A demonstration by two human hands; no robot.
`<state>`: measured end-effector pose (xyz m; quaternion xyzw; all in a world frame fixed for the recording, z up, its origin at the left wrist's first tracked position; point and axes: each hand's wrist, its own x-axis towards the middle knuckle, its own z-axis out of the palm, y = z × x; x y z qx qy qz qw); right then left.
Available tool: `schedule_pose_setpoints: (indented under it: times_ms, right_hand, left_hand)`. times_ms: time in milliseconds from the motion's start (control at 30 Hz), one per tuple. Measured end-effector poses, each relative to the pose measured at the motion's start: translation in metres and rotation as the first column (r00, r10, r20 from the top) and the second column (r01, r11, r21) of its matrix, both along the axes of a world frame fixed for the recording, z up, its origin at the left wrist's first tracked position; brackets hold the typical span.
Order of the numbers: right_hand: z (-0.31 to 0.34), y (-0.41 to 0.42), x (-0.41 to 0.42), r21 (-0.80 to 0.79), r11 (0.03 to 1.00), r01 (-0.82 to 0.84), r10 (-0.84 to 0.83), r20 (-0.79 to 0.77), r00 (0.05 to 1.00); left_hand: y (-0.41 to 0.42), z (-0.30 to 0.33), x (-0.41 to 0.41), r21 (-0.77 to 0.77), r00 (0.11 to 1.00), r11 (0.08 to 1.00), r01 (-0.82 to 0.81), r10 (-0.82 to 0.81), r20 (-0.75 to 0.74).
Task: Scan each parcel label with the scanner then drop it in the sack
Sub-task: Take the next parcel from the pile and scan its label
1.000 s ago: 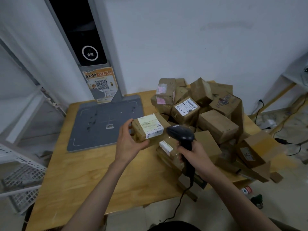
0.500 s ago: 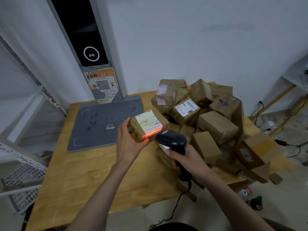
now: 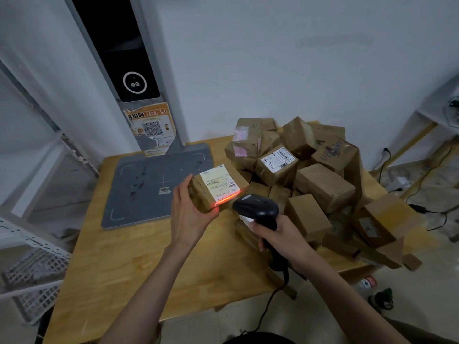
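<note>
Left hand (image 3: 190,214) gripping small brown parcel (image 3: 218,188) above wooden table (image 3: 119,264), white label (image 3: 219,183) facing up. Right hand (image 3: 278,238) wrapped round handle of black scanner (image 3: 255,209), head just beside parcel; red line lit across label's near edge. Heap of parcels (image 3: 320,180) behind, grey pad (image 3: 149,184) to the left.

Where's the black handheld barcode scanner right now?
In the head view, the black handheld scanner is gripped in the right hand, just right of the labelled cardboard parcel held by the left hand.

Held parcel (image 3: 218,188) left of scanner (image 3: 255,209), above table (image 3: 139,264); parcel pile (image 3: 315,180) right, scan pad (image 3: 154,184) left-rear.
</note>
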<state>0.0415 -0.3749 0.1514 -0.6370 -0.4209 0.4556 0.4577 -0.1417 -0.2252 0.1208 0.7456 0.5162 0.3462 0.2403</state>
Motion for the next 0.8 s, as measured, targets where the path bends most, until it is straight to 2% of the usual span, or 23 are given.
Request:
schedule_pose_setpoints:
  times_ms: [133,233,333,467,633,800]
  right_hand:
    - [-0.004,-0.002,-0.003,-0.029,0.998,0.062,-0.064,-0.043,0.997]
    - [-0.005,-0.004,-0.004,-0.032,0.977,0.209,-0.211,-0.164,0.963]
    - [0.000,-0.007,-0.002,-0.035,0.925,0.379,-0.372,-0.295,0.880]
    - [0.003,-0.020,0.005,-0.037,0.814,0.579,-0.546,-0.387,0.743]
    - [0.000,-0.053,0.013,-0.040,0.649,0.760,-0.730,-0.316,0.606]
    - [-0.014,-0.100,0.014,-0.043,0.526,0.850,-0.828,-0.253,0.500]
  left_hand:
    - [0.002,0.001,-0.003,-0.024,1.000,1.000,0.016,-0.016,0.016]
    - [0.002,0.003,-0.004,-0.058,0.996,0.996,0.066,-0.062,0.065]
    - [0.000,0.005,0.000,-0.135,0.981,0.976,0.168,-0.152,0.121]
    - [-0.009,0.008,0.013,-0.207,0.946,0.926,0.315,-0.288,0.149]
    - [-0.033,0.010,0.043,-0.292,0.875,0.826,0.483,-0.449,0.179]
    - [-0.067,0.004,0.078,-0.339,0.809,0.737,0.584,-0.560,0.178]
